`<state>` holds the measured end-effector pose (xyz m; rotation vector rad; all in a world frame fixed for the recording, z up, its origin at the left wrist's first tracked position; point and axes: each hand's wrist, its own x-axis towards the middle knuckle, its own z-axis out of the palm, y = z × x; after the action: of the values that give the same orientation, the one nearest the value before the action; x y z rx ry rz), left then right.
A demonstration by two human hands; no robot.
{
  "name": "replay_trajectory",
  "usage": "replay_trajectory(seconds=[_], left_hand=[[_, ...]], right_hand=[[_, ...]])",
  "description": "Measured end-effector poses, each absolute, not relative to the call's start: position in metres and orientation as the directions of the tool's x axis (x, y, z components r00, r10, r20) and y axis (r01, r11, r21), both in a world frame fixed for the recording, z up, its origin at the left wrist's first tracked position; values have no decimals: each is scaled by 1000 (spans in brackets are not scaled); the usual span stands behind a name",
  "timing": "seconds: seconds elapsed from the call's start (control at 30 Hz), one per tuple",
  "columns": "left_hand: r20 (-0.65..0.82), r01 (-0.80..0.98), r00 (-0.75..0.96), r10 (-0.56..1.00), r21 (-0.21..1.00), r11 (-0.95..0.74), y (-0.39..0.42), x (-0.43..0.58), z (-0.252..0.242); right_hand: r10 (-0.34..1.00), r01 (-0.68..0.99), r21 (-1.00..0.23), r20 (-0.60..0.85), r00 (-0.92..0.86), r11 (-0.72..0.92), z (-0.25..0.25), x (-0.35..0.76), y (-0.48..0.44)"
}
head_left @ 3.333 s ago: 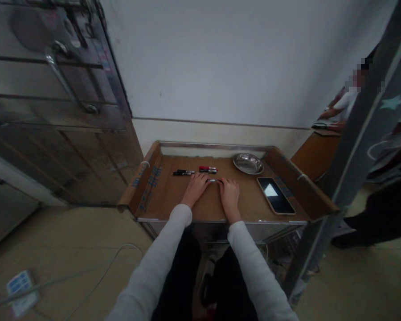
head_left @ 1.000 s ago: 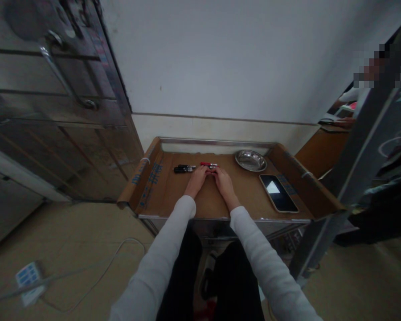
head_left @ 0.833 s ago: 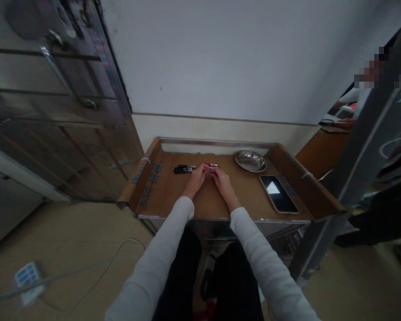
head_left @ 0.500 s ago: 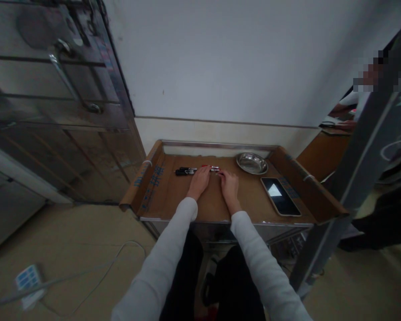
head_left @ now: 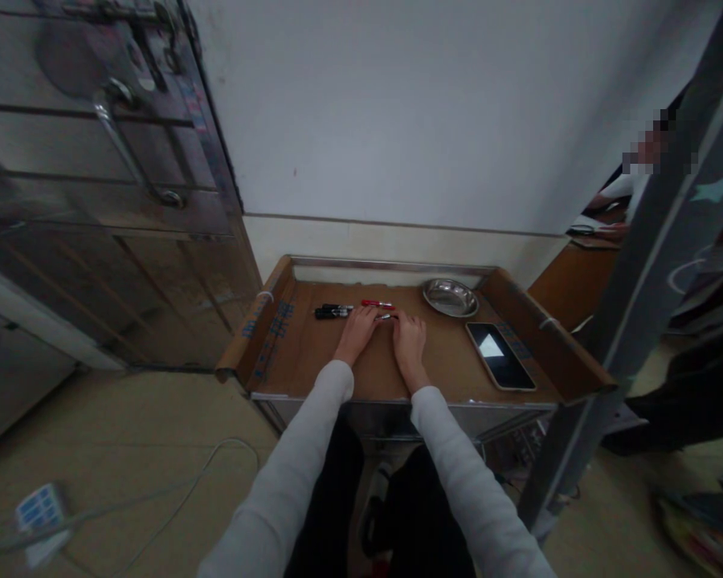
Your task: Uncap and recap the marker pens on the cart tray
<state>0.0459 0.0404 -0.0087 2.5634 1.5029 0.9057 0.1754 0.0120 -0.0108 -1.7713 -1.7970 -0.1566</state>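
My left hand (head_left: 357,329) rests low over the cardboard-lined tray, its fingers closed around the left end of a thin pen (head_left: 384,317) with a silvery part. At the other end of that pen are the bent fingers of my right hand (head_left: 410,337); most of the pen is hidden by the hands. Just behind the fingers lies a red pen (head_left: 377,304), apart from both hands. Two black markers (head_left: 331,313) lie side by side to the left, their right ends close to my left hand.
A round steel bowl (head_left: 451,298) stands at the tray's back right, with a phone (head_left: 500,356) in front of it. Cardboard sides (head_left: 548,337) rise around the tray. A metal door (head_left: 96,201) is at left, a grey post (head_left: 644,241) at right. Beyond the post sits another person.
My right hand has left the right end of the red pen, which now lies free behind the fingers. Both hands meet slightly nearer me at the thin pen.
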Motion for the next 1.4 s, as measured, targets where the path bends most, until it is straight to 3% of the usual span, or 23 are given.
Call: replay_trajectory(seconds=[0.17, 0.27, 0.43, 0.6, 0.83, 0.97, 1.1, 1.27, 1.4], left_hand=[[551, 800, 211, 807, 378, -467, 26, 29, -2], [546, 841, 143, 826, 372, -392, 12, 14, -3], [475, 908, -99, 874, 402, -116, 0, 2, -10], [410, 914, -215, 886, 404, 35, 10, 5, -16], [494, 908, -159, 855, 413, -70, 20, 15, -15], [488, 936, -40, 872, 323, -138, 21, 24, -11], [469, 936, 120, 875, 241, -258, 27, 38, -12], [464, 932, 113, 879, 258, -256, 44, 57, -16], [454, 940, 101, 885, 247, -234, 55, 64, -16]], right_hand=[[798, 699, -444, 514, -314, 561, -12, 170, 11], [760, 621, -457, 511, -402, 636, -15, 169, 11], [821, 769, -389, 492, -291, 506, -17, 172, 17], [898, 944, -249, 430, -92, 216, -11, 178, 21], [906, 978, -179, 422, -25, 110, -11, 180, 31], [902, 977, -185, 432, -19, 109, -16, 181, 37], [883, 968, -211, 469, -24, 139, -18, 181, 39], [859, 938, -259, 506, -71, 231, -16, 182, 38], [865, 919, -330, 501, -21, 213, -15, 184, 39]])
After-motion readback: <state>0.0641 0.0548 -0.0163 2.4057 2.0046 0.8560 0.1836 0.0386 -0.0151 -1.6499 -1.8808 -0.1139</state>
